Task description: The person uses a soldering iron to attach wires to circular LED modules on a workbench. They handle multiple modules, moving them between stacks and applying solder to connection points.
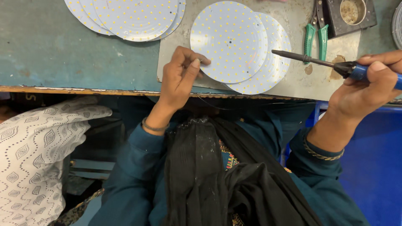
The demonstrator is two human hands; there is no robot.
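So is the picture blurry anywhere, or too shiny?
Head view: mostly sharp and evenly lit; the round white boards show their yellow dots clearly, with no strong glare. The right hand holding the soldering iron looks slightly soft, and the table edge bows a little from the lens.

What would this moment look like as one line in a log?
left hand: touching round LED board | right hand: holding soldering iron | pliers: on metal sheet

Head camera looks steeply down, close over the workbench (63,50) edge.
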